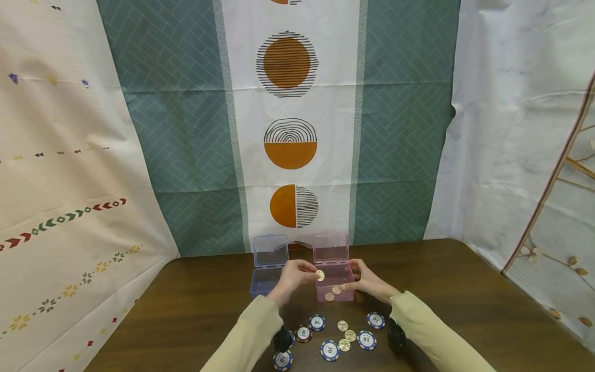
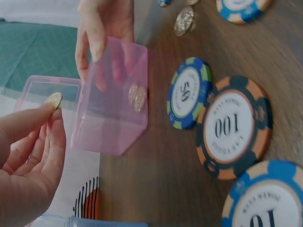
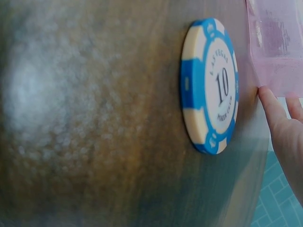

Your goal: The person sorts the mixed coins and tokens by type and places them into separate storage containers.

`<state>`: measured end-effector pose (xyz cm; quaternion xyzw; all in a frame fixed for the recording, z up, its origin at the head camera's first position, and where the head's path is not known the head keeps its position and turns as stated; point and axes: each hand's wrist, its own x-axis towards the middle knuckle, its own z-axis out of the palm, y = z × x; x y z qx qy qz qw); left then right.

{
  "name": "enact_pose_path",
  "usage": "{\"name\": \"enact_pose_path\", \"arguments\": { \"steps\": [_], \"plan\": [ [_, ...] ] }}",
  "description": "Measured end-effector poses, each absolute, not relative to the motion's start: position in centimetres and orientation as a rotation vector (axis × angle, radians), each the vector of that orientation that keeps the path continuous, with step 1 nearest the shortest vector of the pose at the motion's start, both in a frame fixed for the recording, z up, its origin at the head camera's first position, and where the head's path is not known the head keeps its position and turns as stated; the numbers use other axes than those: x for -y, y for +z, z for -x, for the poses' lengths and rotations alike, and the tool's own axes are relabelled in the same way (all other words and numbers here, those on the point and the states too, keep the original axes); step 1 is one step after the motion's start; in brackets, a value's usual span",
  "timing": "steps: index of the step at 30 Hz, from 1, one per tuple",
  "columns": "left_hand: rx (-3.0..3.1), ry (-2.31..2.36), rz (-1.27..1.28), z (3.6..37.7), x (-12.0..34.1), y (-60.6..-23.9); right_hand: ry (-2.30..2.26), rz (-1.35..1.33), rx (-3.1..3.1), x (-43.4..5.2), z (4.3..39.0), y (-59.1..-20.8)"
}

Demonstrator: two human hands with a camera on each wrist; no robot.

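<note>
Head view, lower centre of the frame: poker chips (image 1: 330,350) and a few gold coins (image 1: 344,335) lie scattered on the dark wooden surface (image 1: 465,305), between the two pale sleeves. One blue chip marked 10 (image 3: 210,85) fills the middle of the right wrist view, just beside the pink box. Above the chips, at the middle of the head view, the left hand (image 1: 294,276) pinches a single gold coin (image 1: 319,275) between thumb and fingertips, over the near left edge of the pink box (image 1: 333,287). In the left wrist view that coin (image 2: 53,100) sits at the tip of the thumb, left of centre. The right hand (image 1: 367,281) grips the right side of the pink box, fingers curled round its wall, tilting it; two more coins show through its front wall. Its lid stands open behind. Left of it, touching or nearly so, sits an open blue box (image 1: 267,276). Behind the surface hang patterned cloths (image 1: 293,129).
</note>
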<state>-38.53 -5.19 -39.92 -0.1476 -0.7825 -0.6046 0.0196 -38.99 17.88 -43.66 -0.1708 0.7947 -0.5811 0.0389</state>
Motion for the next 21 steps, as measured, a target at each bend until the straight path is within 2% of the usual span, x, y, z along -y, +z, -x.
{"name": "enact_pose_path", "arguments": {
  "steps": [9,21],
  "plan": [
    [2.344,-1.986,0.358,38.59,4.78,-39.56,-1.787,0.499,-2.434,-17.84,39.02,-43.79],
    [2.284,-2.131,0.392,38.37,4.9,-39.67,-1.783,0.526,-2.425,-17.92,38.94,-43.64]
  ]
}}
